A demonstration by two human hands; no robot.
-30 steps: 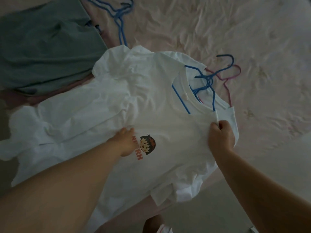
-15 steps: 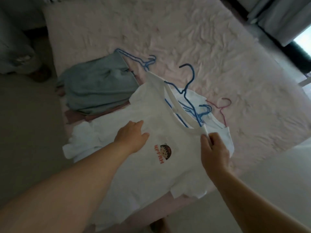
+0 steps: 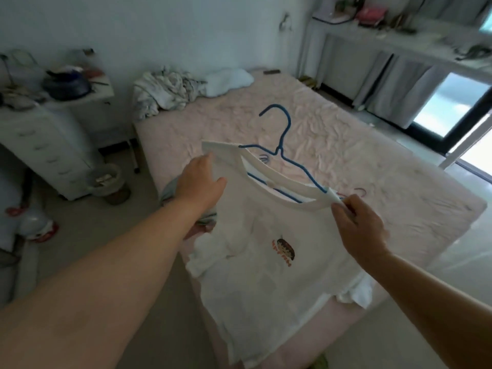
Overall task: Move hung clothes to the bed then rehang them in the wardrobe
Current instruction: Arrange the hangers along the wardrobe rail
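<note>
Now the white T-shirt (image 3: 266,262), already on its blue hanger (image 3: 282,145), is held up over the bed (image 3: 346,145): left hand (image 3: 198,179) fingers curled on one shoulder, right hand (image 3: 358,230) pinching the other. Rehanging in the wardrobe remains; other clothes lie beneath.

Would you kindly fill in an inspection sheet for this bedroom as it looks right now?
Surface: pink bed, sheet wrinkled.
Job's things: white T-shirt on a blue hanger, lifted above the bed; pink hanger lying on the sheet.
Clutter: crumpled bedding at the bed's far end; grey garment behind the left wrist.
Grippers: left hand holds one shoulder of the shirt; right hand pinches the other.
Cables: nothing seen.
Surroundings: white drawer unit, bin, shelf, window.
</note>
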